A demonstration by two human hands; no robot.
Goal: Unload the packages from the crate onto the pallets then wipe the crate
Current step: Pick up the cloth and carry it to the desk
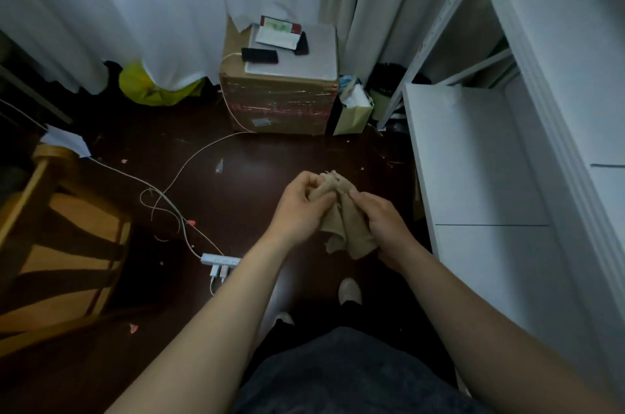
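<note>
Head cam: I've got a tan cloth [345, 227] bunched between both hands, held over the dark floor [270, 160]. My left hand [297, 210] pinches its top and my right hand [385, 227] curls round its side. A taped box [280, 102] with a phone [259, 55] on top sits further ahead.

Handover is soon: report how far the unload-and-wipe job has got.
Done: unclear, no crate or pallets in view. In hand: the left hand and right hand both grip a beige cloth above the floor. Left: wiping, probably; the cloth touches no surface yet.
</note>
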